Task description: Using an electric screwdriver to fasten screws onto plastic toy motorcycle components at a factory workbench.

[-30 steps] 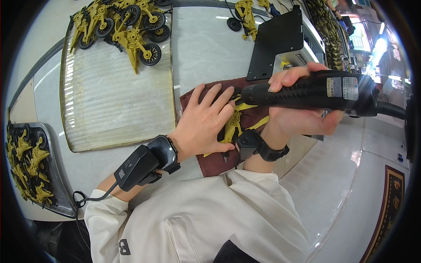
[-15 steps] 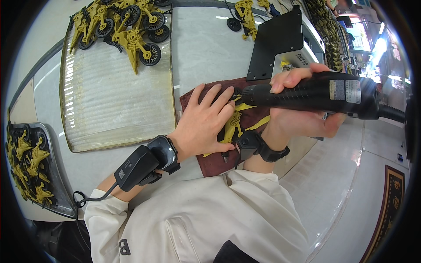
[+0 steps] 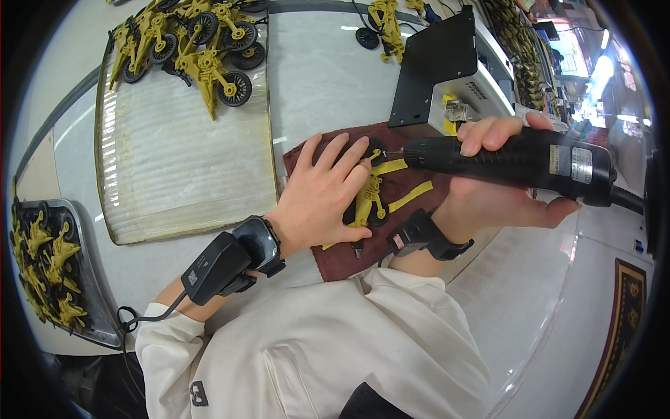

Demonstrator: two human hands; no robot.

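Observation:
My left hand (image 3: 317, 192) lies over a yellow toy motorcycle (image 3: 367, 200) with black wheels, holding it down on a dark red cloth (image 3: 338, 262). Its fingers reach across one end of the toy and the thumb presses at the near side; the palm hides part of it. In my right hand (image 3: 481, 199) is a black electric screwdriver (image 3: 516, 160), held level with its tip toward the left. The thin bit ends close to the toy's far wheel; whether it touches cannot be made out. Yellow strips (image 3: 412, 197) run across the cloth beside the toy.
Many similar toys (image 3: 209, 66) are piled on a pale padded mat (image 3: 185, 174) at the far left. A metal tray (image 3: 98, 307) at the left holds more. A black-and-white box-shaped device (image 3: 436, 77) stands beyond the cloth, near another toy (image 3: 386, 31).
The screwdriver and my right hand have drawn back to the right, away from the toy, so the bit now shows. My left hand stays over the toy.

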